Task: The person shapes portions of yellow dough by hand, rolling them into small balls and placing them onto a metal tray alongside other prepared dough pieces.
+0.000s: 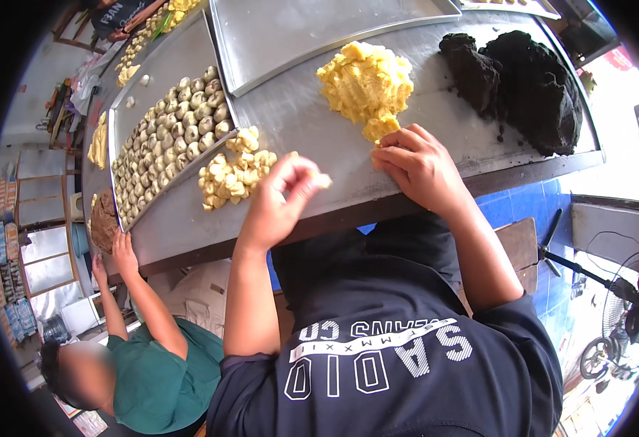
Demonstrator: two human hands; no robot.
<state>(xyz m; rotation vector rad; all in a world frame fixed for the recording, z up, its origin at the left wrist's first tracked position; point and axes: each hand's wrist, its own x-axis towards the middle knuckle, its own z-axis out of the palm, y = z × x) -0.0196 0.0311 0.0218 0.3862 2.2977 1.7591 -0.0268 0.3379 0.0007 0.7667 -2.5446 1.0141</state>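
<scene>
Pinched between the thumb and fingers of the left hand (282,204) is a small piece of dough (323,180), pale yellow, poking out past the fingertips; the hand is a little blurred and hangs over the near edge of the table (472,151). Over at the right hand (425,171), the fingers are bent at the near tip of a big yellow dough mound (365,80), touching it, though I can't tell from where I stand whether they have closed on a bit. The mound sits on the metal tabletop, straight beyond the worker. Just left of the left hand lies a loose heap of small dough pieces (233,176), and next to that a metal tray (188,54) is packed with rows of pale balls (174,131) showing dark patches. Beyond, a second tray (298,33) lies close by. Off to the right of the mound rests a large black mass (534,91), rough and lumpy. At the table's left end, a co-worker in green (163,375) has both hands near a brown lump (104,222). A standing fan (618,298) is behind, on the right.
</scene>
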